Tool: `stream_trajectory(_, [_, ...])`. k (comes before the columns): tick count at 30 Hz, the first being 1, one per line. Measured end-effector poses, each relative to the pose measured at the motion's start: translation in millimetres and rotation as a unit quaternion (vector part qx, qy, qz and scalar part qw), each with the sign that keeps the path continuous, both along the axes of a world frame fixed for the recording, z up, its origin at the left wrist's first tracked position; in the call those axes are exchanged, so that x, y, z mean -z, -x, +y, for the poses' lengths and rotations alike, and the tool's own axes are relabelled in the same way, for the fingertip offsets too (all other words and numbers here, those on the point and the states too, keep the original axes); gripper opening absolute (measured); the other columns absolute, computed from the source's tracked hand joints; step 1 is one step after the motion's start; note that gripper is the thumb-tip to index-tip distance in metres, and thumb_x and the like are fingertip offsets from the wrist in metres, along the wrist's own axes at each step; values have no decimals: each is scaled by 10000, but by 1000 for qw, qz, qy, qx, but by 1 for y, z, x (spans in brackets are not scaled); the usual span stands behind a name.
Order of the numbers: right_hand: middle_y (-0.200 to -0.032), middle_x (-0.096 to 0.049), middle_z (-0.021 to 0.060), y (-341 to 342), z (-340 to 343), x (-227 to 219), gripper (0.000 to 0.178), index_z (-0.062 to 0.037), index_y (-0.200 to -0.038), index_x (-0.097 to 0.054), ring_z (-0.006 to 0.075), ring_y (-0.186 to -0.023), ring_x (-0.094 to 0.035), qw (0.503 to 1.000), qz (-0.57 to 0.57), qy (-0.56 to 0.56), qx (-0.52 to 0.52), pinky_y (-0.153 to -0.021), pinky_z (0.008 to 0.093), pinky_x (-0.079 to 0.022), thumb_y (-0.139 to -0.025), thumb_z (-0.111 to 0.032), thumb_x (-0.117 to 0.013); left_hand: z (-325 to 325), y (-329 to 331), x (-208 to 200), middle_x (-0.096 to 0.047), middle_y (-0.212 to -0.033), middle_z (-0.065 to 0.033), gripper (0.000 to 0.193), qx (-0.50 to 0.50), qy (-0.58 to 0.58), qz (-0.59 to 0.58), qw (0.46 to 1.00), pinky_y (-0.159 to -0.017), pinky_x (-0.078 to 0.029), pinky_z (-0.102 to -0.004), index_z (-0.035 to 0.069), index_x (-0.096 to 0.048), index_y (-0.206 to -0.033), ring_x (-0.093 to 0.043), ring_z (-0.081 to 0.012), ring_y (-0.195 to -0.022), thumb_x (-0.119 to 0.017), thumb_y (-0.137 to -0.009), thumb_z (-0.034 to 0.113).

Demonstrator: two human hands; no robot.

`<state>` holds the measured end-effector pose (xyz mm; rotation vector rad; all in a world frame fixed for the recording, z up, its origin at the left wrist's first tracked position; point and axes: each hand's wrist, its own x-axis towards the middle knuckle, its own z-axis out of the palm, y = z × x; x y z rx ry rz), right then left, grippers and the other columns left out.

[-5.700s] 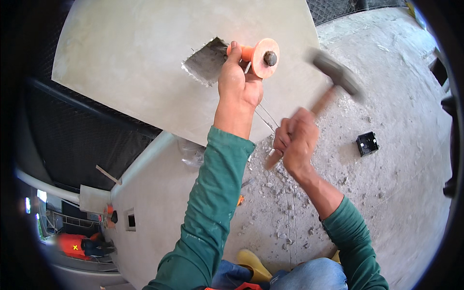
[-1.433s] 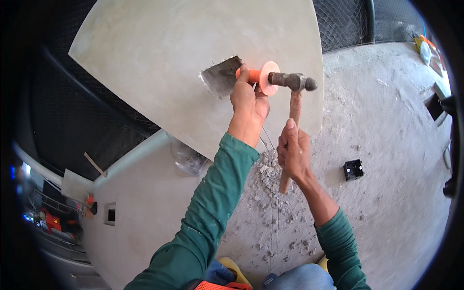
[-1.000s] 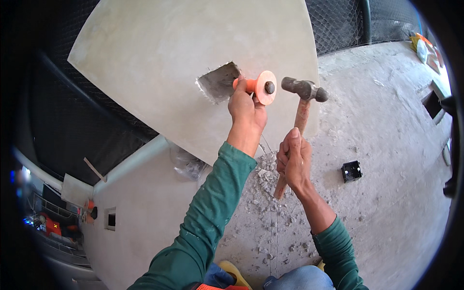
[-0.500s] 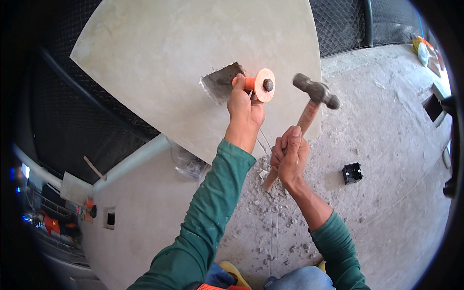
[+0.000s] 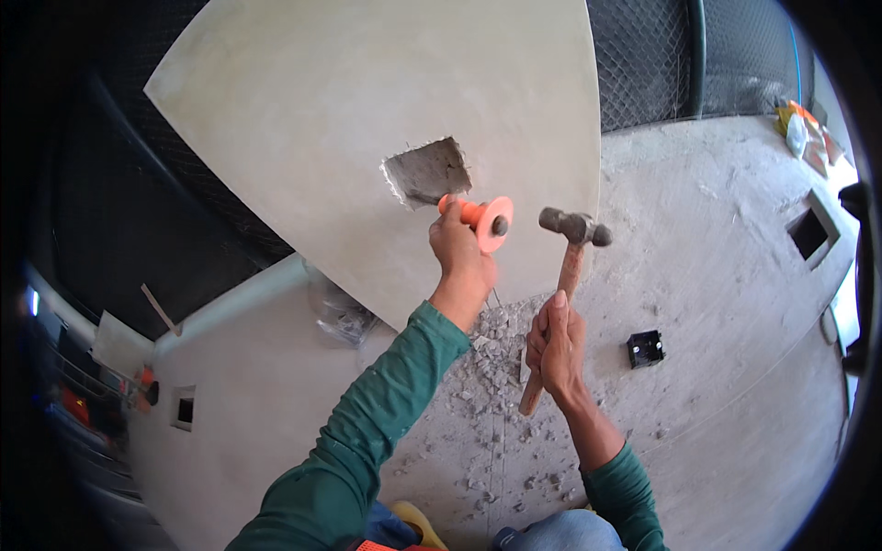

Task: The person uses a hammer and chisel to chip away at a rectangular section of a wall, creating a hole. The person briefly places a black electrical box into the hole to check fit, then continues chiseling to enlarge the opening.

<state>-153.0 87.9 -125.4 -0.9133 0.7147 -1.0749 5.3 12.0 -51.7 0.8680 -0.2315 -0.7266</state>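
Observation:
My left hand [image 5: 462,262] is closed around a chisel [image 5: 480,218] with an orange grip and a round hand guard. The chisel's blade reaches into the lower edge of a rough square hole [image 5: 425,167] cut in the pale wall [image 5: 367,73]. In my right hand [image 5: 557,347] is a ball-peen hammer [image 5: 571,262], gripped by its wooden handle. The hammer head is raised, to the right of the chisel's struck end and apart from it.
Grey rubble [image 5: 491,367] lies on the concrete floor below the hole. A black square electrical box [image 5: 645,349] sits on the floor at right. A clear plastic bag [image 5: 342,317] rests by the wall's foot. Square openings [image 5: 810,232] show at both sides. Dark mesh netting [image 5: 643,60] hangs behind.
The chisel has shifted down to the hole's lower edge, uncovering more of the hole. The hammer has moved lower and slightly left in view. My view has shifted a little too.

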Motion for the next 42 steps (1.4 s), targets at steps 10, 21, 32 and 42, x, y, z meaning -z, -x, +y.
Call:
stream_trajectory(10, [-546, -366, -27, 15, 26, 14, 554, -116, -779, -398, 71, -397, -324, 999, 22, 44, 1, -348, 254, -272, -1082, -580, -406, 55, -13, 1, -584, -944, -48, 243, 170, -42, -87, 981, -780, -595, -404, 81, -546, -1116, -638, -189, -854, -574, -1061, 316])
stream_trajectory(21, [-584, -448, -51, 78, 46, -9, 525, -79, -840, -548, 44, -471, -381, 920, 303, 248, -5, -420, 241, -275, -1050, -559, -516, 72, -36, -16, -610, -1162, -126, 524, 347, 4, -44, 937, -980, -564, -456, -10, -531, -1289, -676, -287, -1048, -567, -1049, 455])
stream_trajectory(32, [-621, -512, 100, 78, 28, -140, 379, -43, -814, -542, 234, -473, -546, 485, 620, 609, -99, -443, 360, -419, -948, -339, -736, 55, -84, -21, -643, -1222, -175, 442, 393, 83, -42, 915, -960, -571, -431, -3, -500, -1385, -692, -275, -1021, -436, -1111, 337])
stream_trajectory(42, [-552, -352, -14, 33, 10, -156, 590, -146, -673, -454, 114, -433, -372, 276, 514, 803, -118, -411, 295, -288, -903, -638, -685, 40, -95, -8, -647, -1161, -158, 425, 425, 152, -6, 892, -923, -591, -429, -3, -540, -1361, -682, -273, -996, -455, -1104, 325])
